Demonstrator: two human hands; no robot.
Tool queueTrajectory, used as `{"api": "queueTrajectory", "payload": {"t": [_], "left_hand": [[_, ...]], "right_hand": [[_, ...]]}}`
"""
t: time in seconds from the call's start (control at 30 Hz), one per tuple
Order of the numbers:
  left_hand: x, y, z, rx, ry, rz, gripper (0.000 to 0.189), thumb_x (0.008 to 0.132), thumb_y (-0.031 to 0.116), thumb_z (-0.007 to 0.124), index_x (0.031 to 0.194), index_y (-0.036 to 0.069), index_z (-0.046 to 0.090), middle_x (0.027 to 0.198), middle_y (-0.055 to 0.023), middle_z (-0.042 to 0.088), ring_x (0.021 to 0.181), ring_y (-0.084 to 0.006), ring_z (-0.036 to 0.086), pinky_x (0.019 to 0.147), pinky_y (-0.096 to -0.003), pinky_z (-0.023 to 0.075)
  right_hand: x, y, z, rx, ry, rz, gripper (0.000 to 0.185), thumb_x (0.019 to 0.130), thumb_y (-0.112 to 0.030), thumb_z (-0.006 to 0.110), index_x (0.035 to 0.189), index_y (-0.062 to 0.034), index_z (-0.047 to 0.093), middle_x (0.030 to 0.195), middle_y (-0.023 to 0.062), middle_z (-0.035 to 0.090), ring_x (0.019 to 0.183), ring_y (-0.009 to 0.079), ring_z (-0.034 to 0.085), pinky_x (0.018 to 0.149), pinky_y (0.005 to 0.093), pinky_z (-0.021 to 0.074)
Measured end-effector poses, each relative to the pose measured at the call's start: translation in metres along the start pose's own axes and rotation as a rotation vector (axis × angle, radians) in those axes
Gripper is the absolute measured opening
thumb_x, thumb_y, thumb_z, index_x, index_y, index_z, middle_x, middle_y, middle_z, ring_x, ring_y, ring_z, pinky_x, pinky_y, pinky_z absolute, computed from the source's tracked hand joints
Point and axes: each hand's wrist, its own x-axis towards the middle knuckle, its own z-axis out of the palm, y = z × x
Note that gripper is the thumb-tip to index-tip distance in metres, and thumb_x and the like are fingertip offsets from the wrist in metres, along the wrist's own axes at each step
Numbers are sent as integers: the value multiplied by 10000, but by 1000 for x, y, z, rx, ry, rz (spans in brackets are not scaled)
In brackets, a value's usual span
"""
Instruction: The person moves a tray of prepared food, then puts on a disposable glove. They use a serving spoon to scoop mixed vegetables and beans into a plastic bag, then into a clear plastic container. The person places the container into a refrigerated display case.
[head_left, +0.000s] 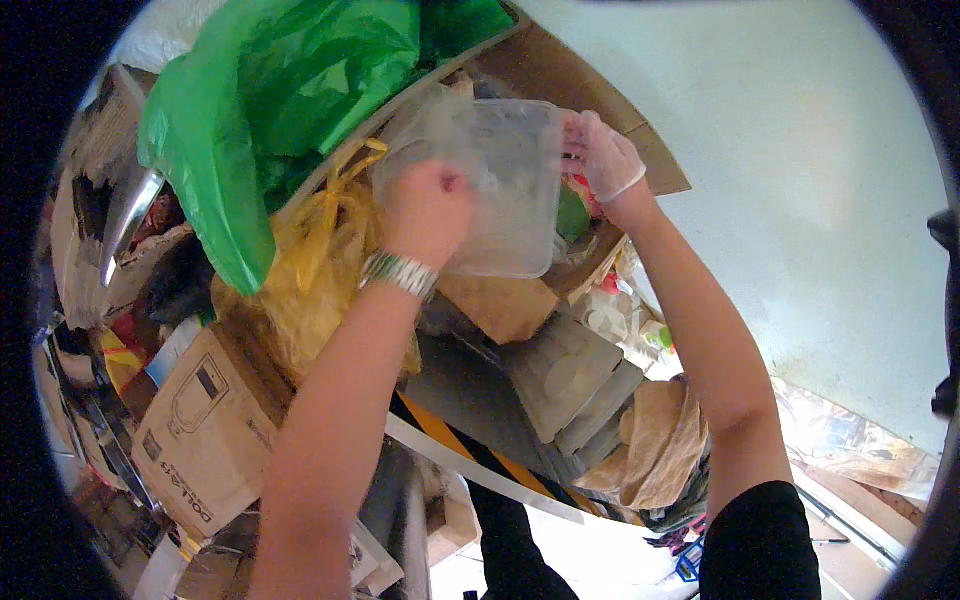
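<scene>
A clear plastic container (514, 202), tilted and blurred, is between my hands above a cardboard box. My bare left hand (427, 210), with a silver metal-link watch (401, 274) on the wrist, is closed at the container's left side. Blur hides exactly how its fingers meet the plastic. On my right hand (600, 154) is a thin clear glove. Its fingertips lie close against the container's right edge; whether they grip it cannot be seen. Beneath the right hand, a green and red item (576, 210) is partly hidden.
Green plastic bag (300, 90) hangs over the far left. A tied yellow bag (322, 247) lies beside my left forearm. Nearer are a printed cardboard box (206, 435), grey stacked trays (574, 375) and brown cloth or paper (664, 442). A pale wall (810, 225) borders the right.
</scene>
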Motion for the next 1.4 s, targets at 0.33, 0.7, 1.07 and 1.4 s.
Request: {"api": "queueTrajectory", "payload": {"t": [0.33, 0.7, 1.07, 1.4], "left_hand": [[-133, 38, -110, -503, 240, -240, 180, 992, 127, 618, 1065, -21, 691, 916, -78, 723, 753, -146, 689, 655, -269, 553], [-161, 18, -115, -650, 266, -281, 193, 996, 119, 632, 1125, -18, 676, 948, -121, 738, 712, -146, 700, 613, -255, 550], [-159, 13, -114, -612, 227, -324, 198, 998, 129, 628, 1127, -12, 681, 954, -119, 741, 728, -154, 711, 622, -256, 539], [-104, 1, -85, 99, -411, -44, 225, 934, 192, 652, 1054, 13, 716, 1078, -170, 728, 1037, -346, 679, 912, -390, 531]], "right_hand": [[57, 210, -64, -1725, -718, -239, 370, 889, -331, 657, 1112, -44, 724, 1047, 193, 724, 905, 355, 710, 818, 438, 565], [9, 196, -32, -1338, -395, 127, 421, 778, -433, 752, 970, -58, 751, 961, 216, 726, 909, 377, 698, 821, 453, 552], [4, 197, -44, -1356, -563, 250, 736, 730, -610, 790, 1060, 44, 717, 1096, 281, 688, 1003, 422, 666, 871, 462, 532], [8, 199, -48, -1289, -454, 283, 828, 704, -709, 761, 896, 95, 710, 984, 312, 686, 921, 428, 670, 812, 467, 520]]}}
